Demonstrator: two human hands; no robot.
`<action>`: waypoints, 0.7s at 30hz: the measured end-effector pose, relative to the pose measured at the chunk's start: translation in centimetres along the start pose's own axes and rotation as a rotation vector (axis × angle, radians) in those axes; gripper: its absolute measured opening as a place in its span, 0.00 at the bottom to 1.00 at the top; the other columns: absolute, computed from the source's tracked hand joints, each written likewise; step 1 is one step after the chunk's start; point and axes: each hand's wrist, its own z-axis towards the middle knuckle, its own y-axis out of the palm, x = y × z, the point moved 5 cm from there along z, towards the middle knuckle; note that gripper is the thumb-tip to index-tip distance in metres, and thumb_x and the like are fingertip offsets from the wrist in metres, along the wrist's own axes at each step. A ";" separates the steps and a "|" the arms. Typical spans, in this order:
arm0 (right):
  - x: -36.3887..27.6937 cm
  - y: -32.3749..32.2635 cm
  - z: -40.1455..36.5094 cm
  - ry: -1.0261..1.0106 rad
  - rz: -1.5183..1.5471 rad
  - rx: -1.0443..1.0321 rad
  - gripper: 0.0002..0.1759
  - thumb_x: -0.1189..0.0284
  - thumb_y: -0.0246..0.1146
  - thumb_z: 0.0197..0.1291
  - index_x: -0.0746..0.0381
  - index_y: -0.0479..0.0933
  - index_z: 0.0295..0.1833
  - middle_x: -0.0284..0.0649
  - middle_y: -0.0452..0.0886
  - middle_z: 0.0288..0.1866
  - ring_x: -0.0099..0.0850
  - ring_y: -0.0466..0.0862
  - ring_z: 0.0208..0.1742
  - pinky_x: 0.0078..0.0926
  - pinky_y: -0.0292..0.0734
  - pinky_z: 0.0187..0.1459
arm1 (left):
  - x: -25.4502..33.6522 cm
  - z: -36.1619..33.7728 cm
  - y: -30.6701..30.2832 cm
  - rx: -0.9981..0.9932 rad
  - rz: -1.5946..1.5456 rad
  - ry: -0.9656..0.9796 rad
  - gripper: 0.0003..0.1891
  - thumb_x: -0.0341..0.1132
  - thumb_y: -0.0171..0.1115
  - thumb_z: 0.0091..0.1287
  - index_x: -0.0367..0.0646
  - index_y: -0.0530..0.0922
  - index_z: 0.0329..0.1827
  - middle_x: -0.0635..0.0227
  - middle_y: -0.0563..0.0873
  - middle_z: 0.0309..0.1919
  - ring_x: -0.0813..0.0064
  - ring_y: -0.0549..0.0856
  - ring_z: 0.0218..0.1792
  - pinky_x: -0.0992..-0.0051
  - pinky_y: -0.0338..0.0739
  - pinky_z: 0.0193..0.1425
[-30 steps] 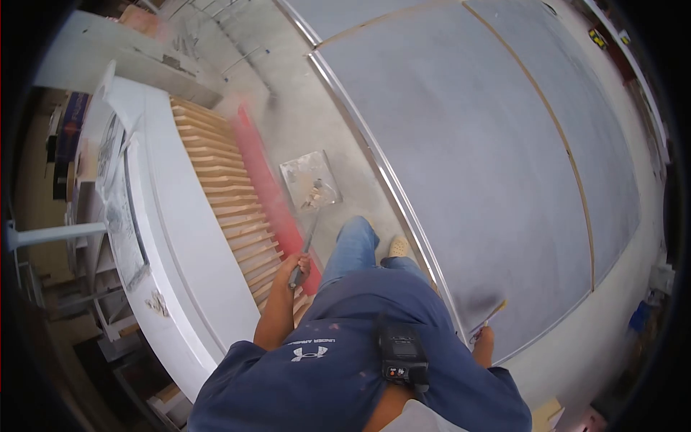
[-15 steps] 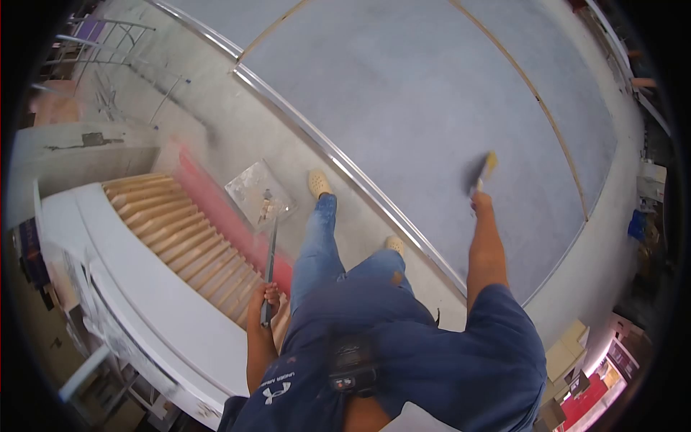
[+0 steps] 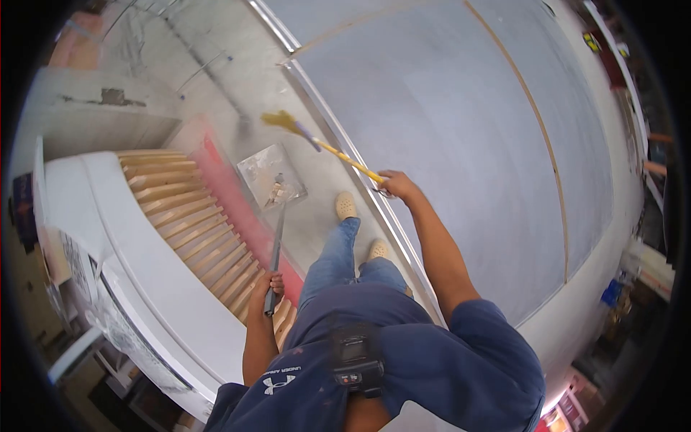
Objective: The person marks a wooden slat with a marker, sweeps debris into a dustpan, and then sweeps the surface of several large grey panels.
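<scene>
My left hand (image 3: 268, 284) is wrapped round the dark grey handle of a long-handled dustpan (image 3: 260, 170). Its square pan lies low over the floor and has small light scraps in it. My right hand (image 3: 397, 184) grips the yellow handle of a broom (image 3: 348, 160). The broom reaches out to the left, across the metal edge strip, and its blurred yellowish bristles are beyond the pan's far side, apart from it.
A large grey-blue panel surface (image 3: 461, 158) spreads to the right, bordered by a shiny metal strip (image 3: 324, 108). At the left stands a white curved piece (image 3: 158, 266) with a row of wooden slats (image 3: 194, 209) and a red strip (image 3: 252, 223). Metal rods lie upper left.
The broom has swung from over the grey-blue surface at right to the left, toward the dustpan. My right arm moved left with it. The left hand still holds the dustpan.
</scene>
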 end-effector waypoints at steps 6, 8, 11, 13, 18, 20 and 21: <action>7.5 -4.5 -10.7 0.384 0.475 0.360 0.21 0.74 0.54 0.53 0.61 0.76 0.55 0.29 0.69 0.24 0.18 0.64 0.20 0.17 0.63 0.22 | 0.7 0.0 0.4 -0.049 -0.015 0.012 0.10 0.28 0.55 0.60 0.48 0.65 0.22 0.82 0.67 0.12 0.91 0.66 0.11 0.88 0.62 0.11; 13.7 -6.6 -13.5 0.448 0.425 0.513 0.20 0.72 0.53 0.54 0.61 0.76 0.54 0.31 0.69 0.23 0.19 0.67 0.21 0.18 0.64 0.22 | 0.4 -0.7 0.6 -0.021 0.001 0.033 0.10 0.29 0.54 0.61 0.48 0.65 0.23 0.82 0.66 0.12 0.91 0.66 0.10 0.89 0.63 0.11; 22.9 -9.9 -17.1 0.684 0.383 0.645 0.12 0.71 0.55 0.53 0.64 0.76 0.42 0.36 0.70 0.22 0.25 0.69 0.18 0.24 0.65 0.18 | 1.1 -0.4 0.1 -0.049 0.020 0.086 0.10 0.30 0.54 0.61 0.48 0.65 0.23 0.83 0.66 0.12 0.92 0.66 0.10 0.89 0.63 0.11; 28.3 -12.0 -18.7 0.730 0.507 0.734 0.08 0.72 0.54 0.52 0.66 0.73 0.34 0.38 0.69 0.19 0.25 0.67 0.15 0.24 0.63 0.16 | 0.8 0.4 -0.8 -0.032 -0.001 0.070 0.10 0.29 0.54 0.60 0.49 0.65 0.23 0.83 0.67 0.12 0.92 0.67 0.10 0.90 0.63 0.11; 31.0 -15.3 -21.2 0.935 0.692 0.825 0.05 0.74 0.50 0.52 0.63 0.68 0.26 0.36 0.66 0.17 0.25 0.66 0.13 0.22 0.59 0.13 | 3.9 1.0 0.1 0.042 0.013 0.054 0.11 0.29 0.54 0.59 0.51 0.64 0.21 0.82 0.67 0.11 0.91 0.68 0.09 0.88 0.63 0.10; 31.0 -15.1 -18.1 0.942 0.714 0.781 0.06 0.74 0.51 0.52 0.62 0.68 0.25 0.35 0.66 0.16 0.24 0.66 0.13 0.21 0.58 0.13 | 5.8 1.8 0.6 0.054 0.012 0.046 0.11 0.29 0.54 0.60 0.51 0.64 0.21 0.82 0.67 0.11 0.91 0.67 0.09 0.88 0.63 0.10; 30.4 -14.5 -15.6 0.899 0.707 0.780 0.07 0.73 0.53 0.52 0.61 0.69 0.24 0.34 0.66 0.16 0.23 0.65 0.13 0.21 0.57 0.14 | 7.2 2.5 0.6 0.047 0.008 0.035 0.11 0.29 0.54 0.60 0.51 0.64 0.21 0.82 0.67 0.11 0.91 0.67 0.09 0.88 0.62 0.10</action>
